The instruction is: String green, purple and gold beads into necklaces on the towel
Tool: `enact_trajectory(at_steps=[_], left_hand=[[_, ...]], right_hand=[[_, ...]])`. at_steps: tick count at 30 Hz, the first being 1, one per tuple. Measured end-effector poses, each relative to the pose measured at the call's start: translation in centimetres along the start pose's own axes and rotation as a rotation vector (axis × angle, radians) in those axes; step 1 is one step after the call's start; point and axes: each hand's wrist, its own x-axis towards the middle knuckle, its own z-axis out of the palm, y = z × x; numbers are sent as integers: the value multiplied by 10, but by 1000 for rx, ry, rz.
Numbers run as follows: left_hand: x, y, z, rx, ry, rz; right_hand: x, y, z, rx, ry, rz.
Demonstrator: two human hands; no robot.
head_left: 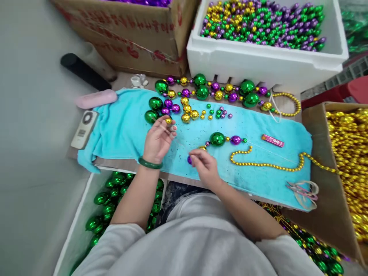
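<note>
My left hand (159,138), with a green bangle on the wrist, hovers over a turquoise towel (123,130), fingers curled in a pinch on something small I cannot make out, right below a cluster of loose beads (175,109). My right hand (204,165) pinches a small purple bead (189,160) at the end of a partly strung strand. That strand runs through a large green bead (217,139) and a purple bead (235,140). A thin gold bead chain (267,165) lies on the towel to the right.
A finished strand of big beads (218,91) lies along the towel's far edge. A white foam box (258,57) of mixed beads stands behind, cardboard boxes (138,30) at back left, gold beads (347,161) at right. Pink lighter (272,140), scissors (303,189), green beads (112,207) below.
</note>
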Motion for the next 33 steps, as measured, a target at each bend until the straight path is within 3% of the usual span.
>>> enact_trajectory(at_steps=[8,21,33], left_hand=[[3,5,2,-99,-60,-34],[3,9,3,-207,-44,-109],[5,6,-1,-127,-62,-35]], right_hand=[[-9,0,-29,16,125,96],[-8,-4,-30,-28,120,89],[-8,-3,-30,-9,119,128]])
